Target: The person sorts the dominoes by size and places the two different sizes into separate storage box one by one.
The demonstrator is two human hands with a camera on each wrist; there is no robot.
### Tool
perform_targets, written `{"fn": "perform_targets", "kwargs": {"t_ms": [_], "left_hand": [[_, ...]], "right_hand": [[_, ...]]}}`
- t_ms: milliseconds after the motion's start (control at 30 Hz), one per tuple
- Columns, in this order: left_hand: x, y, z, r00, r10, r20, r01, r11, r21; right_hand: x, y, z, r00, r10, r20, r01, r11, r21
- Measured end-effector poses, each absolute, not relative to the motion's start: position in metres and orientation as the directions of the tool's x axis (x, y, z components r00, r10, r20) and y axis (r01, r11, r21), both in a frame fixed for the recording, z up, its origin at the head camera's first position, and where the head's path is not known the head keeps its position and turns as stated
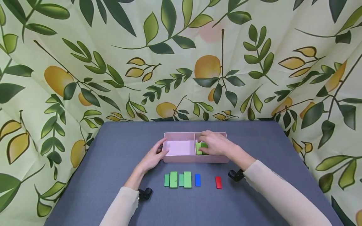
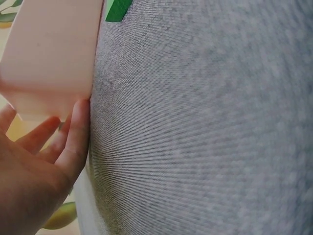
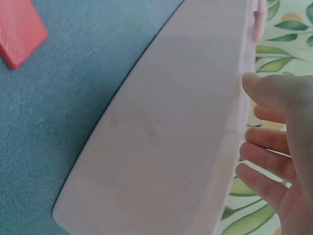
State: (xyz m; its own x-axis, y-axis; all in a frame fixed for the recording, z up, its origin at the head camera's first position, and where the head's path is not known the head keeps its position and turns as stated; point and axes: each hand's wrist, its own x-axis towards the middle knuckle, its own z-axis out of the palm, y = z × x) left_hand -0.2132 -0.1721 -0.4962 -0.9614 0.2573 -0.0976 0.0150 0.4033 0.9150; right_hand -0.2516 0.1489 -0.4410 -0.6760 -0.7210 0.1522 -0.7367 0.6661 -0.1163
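A shallow pink box [image 1: 195, 159] with a divider [image 1: 195, 144] lies lengthwise across the table. My left hand [image 1: 152, 157] holds its left end, thumb at the rim; in the left wrist view the fingers [image 2: 78, 127] rest along the outer end wall. My right hand [image 1: 215, 144] is over the right compartment, thumb and fingers apart above a light green block [image 1: 199, 148] and a darker green block [image 1: 204, 145]. In the right wrist view that hand [image 3: 288, 137] shows a gap between thumb and fingers with nothing in it.
In front of the box several green blocks [image 1: 173, 180] stand in a row, taller and shorter ones by turns. A blue block [image 1: 198, 180] is beside them, and a red block [image 1: 218, 182] lies farther right. A leaf-patterned cloth [image 1: 181, 62] hangs behind the grey table [image 1: 127, 135].
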Motion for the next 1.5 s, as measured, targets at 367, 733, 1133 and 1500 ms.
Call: {"fn": "perform_targets", "kwargs": {"t_ms": [367,733,1133,1500], "left_hand": [[-0.214,-0.173,-0.498,-0.960,0.262,-0.093,0.022,0.402,0.915],[-0.214,-0.173,-0.497,-0.960,0.264,-0.091,0.026,0.408,0.912],[-0.215,-0.173,-0.498,-0.962,0.258,-0.094,0.021,0.411,0.911],[-0.215,-0.172,-0.498,-0.961,0.261,-0.090,0.028,0.417,0.908]], "right_hand": [[-0.225,0.142,-0.420,-0.587,-0.763,0.270,-0.804,0.588,-0.085],[-0.193,0.132,-0.427,-0.513,-0.786,0.345,-0.849,0.524,-0.070],[-0.169,0.124,-0.447,-0.460,-0.816,0.350,-0.884,0.460,-0.088],[-0.157,0.114,-0.475,-0.450,-0.845,0.290,-0.893,0.437,-0.112]]}}
